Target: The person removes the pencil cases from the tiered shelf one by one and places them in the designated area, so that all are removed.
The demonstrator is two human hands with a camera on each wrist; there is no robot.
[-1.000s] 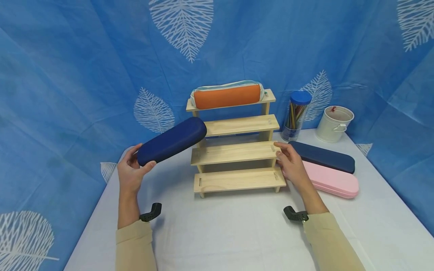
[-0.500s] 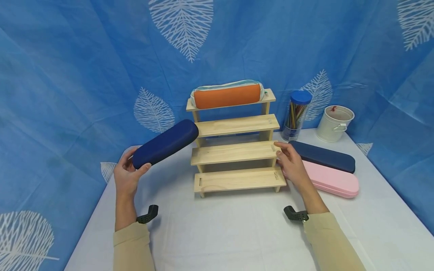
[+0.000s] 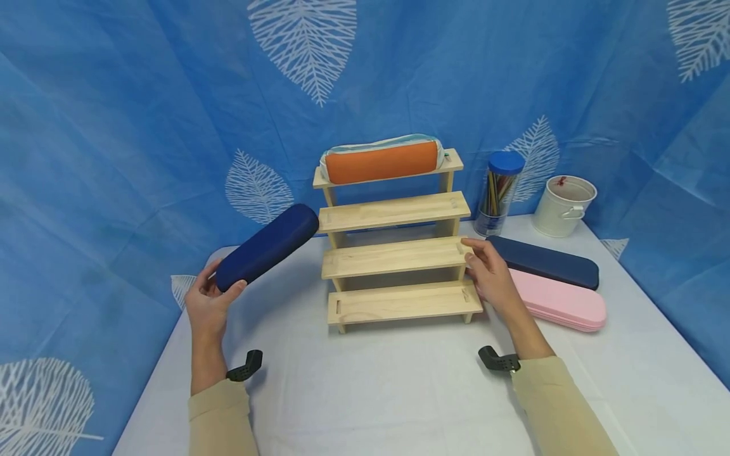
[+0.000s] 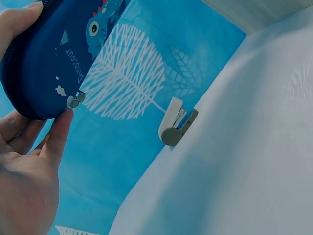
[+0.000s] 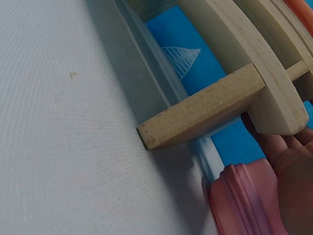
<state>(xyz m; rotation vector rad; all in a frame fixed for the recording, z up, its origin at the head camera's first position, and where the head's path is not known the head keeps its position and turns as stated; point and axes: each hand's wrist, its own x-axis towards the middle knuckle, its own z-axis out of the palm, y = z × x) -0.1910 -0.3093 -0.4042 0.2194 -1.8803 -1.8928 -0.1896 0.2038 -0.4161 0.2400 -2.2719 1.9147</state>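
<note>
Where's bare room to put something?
Free: white cloth-covered table before the tiered wooden shelf; its three lower boards, except by the right hand. Crowded: top board, under orange fabric pouch; right of shelf: long pink case, long navy case, clear pencil tube, white bucket.

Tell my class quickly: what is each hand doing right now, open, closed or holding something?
Left hand: closed, holding the blue dinosaur case by one end.
Right hand: closed, gripping the wooden rack at its right end.

Blue case tilts midair, seemingly closed, beside wooden shelf.
</note>
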